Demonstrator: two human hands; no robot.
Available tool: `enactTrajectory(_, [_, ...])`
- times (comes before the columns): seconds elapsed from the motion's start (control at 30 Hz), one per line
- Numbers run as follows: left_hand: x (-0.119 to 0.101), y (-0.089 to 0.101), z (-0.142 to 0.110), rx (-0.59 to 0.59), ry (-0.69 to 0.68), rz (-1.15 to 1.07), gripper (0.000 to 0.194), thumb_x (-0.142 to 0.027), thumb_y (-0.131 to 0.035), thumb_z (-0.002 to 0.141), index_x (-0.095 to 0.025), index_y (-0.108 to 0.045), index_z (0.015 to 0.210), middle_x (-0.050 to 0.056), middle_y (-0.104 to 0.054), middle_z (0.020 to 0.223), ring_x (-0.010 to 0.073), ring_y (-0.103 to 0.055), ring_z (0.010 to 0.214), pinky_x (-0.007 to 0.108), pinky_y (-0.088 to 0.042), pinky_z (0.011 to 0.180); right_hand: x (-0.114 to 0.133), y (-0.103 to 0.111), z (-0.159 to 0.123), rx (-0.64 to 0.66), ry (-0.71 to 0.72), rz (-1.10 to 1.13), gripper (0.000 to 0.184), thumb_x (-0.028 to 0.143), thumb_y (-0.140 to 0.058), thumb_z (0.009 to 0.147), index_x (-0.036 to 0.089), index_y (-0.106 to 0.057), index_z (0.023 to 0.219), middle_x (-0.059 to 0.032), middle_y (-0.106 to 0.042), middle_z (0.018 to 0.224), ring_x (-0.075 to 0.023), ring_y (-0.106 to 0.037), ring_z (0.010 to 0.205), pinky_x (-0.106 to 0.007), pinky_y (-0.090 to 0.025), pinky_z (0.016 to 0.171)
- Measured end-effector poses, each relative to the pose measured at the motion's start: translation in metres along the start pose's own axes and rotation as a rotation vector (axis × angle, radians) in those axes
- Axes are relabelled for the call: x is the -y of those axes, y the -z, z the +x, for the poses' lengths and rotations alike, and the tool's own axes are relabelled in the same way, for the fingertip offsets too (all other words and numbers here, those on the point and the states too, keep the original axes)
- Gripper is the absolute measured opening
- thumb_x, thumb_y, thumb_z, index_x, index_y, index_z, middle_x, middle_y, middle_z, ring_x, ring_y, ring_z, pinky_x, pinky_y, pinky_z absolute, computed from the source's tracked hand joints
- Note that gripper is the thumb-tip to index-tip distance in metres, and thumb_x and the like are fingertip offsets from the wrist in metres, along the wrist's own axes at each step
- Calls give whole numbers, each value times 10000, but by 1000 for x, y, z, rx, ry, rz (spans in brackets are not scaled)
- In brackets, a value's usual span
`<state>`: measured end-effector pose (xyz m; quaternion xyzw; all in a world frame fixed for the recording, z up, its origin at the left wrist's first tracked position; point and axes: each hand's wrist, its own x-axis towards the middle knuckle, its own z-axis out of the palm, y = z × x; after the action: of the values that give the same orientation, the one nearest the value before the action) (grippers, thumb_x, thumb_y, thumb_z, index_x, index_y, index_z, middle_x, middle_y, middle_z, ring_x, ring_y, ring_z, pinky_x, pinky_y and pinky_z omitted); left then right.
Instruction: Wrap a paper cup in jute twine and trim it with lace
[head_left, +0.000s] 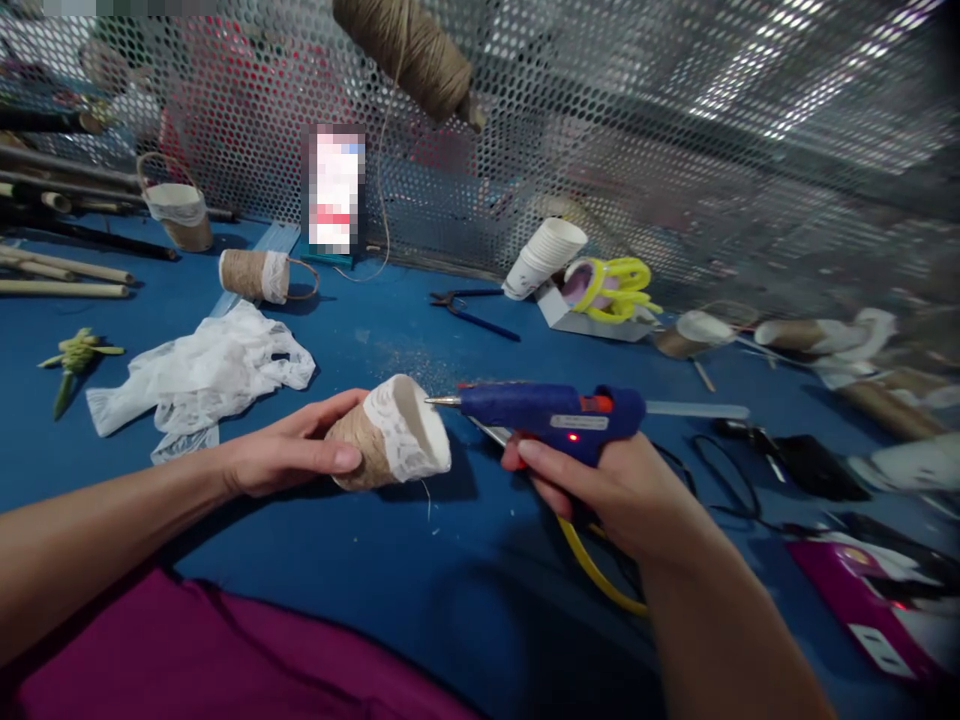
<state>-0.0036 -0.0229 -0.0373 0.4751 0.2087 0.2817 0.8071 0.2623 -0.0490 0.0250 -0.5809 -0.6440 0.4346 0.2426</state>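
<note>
My left hand (315, 445) is closed round a paper cup (394, 435) wrapped in brown twine, with white lace along its rim. The cup lies tilted on its side, its mouth facing right. In my right hand (592, 480) is a blue glue gun (551, 410) with a red light lit on its body. Its metal nozzle points left, at the cup's mouth; whether it touches the rim I cannot tell. A clear glue stick (697, 410) juts from the back of the gun. White lace (217, 365) lies heaped beyond my left forearm.
Two finished-looking twine cups with handles, one upright (178, 215) and one on its side (255, 276), lie at the back left. Pliers (476, 312), stacked paper cups (544, 258) and a small box with yellow cord (611, 290) lie near the mesh panel (637, 120). Sticks (67, 288) reach in from the left.
</note>
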Motion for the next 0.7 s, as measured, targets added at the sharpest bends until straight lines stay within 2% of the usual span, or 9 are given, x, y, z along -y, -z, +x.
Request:
enactTrajectory(0.13, [2, 1, 0, 8, 15, -51, 597, -321, -676, 678, -177, -465, 1217, 101, -593, 1113, 236, -562, 1010, 332, -423, 865, 3, -3, 0, -41, -16, -40, 265, 434, -560, 742, 206, -644, 638, 35, -451, 366, -86, -358, 334, -251, -259, 356])
enactTrajectory(0.3, [1, 1, 0, -23, 13, -93, 582, -303, -692, 662, -174, -487, 1191, 98, -615, 1074, 224, -592, 942, 313, -453, 807, 10, -6, -1, -89, -95, -84, 228, 414, -581, 700, 214, -625, 599, 30, -460, 363, -106, -407, 364, -256, -336, 399])
enactTrajectory(0.47, [2, 1, 0, -20, 9, -110, 594, -286, -698, 663, -167, -477, 1201, 92, -620, 1064, 211, -595, 929, 298, -449, 807, 12, -4, -3, -52, -155, -125, 256, 428, -595, 686, 206, -616, 561, 25, -464, 356, -115, -436, 382, -255, -363, 423])
enactTrajectory(0.7, [2, 1, 1, 11, 1, -126, 564, -288, -696, 671, -160, -490, 1179, 75, -627, 1018, 181, -588, 915, 263, -443, 794, 12, -2, -3, -36, -74, -148, 293, 434, -522, 748, 189, -631, 630, 40, -455, 375, -95, -374, 354, -250, -320, 404])
